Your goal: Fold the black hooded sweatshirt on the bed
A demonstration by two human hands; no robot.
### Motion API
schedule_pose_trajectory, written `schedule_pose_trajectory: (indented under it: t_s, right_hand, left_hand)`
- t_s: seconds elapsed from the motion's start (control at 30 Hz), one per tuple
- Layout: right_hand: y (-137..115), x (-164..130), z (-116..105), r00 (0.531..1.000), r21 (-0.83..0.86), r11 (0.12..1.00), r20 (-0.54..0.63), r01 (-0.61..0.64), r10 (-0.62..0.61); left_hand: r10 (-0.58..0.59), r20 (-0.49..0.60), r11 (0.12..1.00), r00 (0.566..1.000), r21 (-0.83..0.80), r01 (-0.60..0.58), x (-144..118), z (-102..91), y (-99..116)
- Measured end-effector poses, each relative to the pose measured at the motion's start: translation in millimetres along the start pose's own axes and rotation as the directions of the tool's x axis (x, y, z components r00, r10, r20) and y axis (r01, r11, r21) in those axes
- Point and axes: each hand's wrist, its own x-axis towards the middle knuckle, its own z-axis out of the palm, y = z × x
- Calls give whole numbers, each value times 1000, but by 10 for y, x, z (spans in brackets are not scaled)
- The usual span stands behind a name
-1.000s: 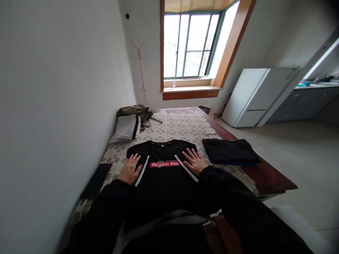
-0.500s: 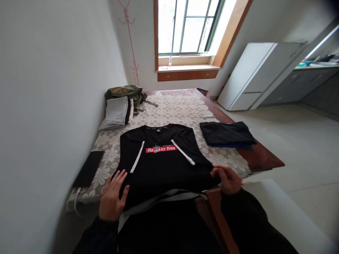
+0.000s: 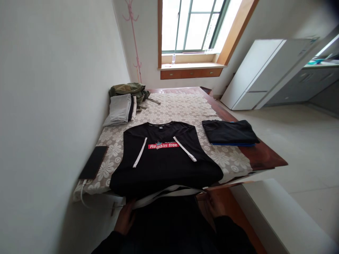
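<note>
Black shirt (image 3: 164, 158) flat on counter (image 3: 265, 158), hem hanging off near edge. Light, limp, non-fragile knit. Left hand (image 3: 125, 219) and right hand (image 3: 215, 206) at hem corners below edge; pinching or not, cannot tell. Best hold: hem corners.

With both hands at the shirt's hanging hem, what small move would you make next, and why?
Probably lift the hem up over the chest. The shirt lies flat with sleeves folded in, and the left hand and right hand are at its lower edge below the table.
</note>
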Motion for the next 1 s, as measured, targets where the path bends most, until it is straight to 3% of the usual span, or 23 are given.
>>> schedule_pose_trajectory:
  t_s: [0.2,0.37,0.5,0.67,0.8,1.0]
  right_hand:
    - [314,-39,199,999,17,999,-24,-40,40]
    - [302,41,261,970,290,929,0,-231,242]
    - [241,57,281,957,334,900,32,-281,287]
    - [207,86,113,938,345,878,19,-331,346]
    - [164,147,-38,922,405,853,-58,-328,382]
    - [77,252,-126,871,509,814,-222,-280,438]
  left_hand:
    - [-141,-134,990,981,-34,137,82,254,-202]
    - [-228,-199,973,953,-79,216,51,235,-246]
    - [-361,-192,919,912,-238,314,17,212,-204]
    - [-417,-165,868,894,-364,338,56,211,-7]
    - [-476,-224,814,851,-478,329,135,34,129]
    - [-544,-229,703,807,-649,290,153,-440,252]
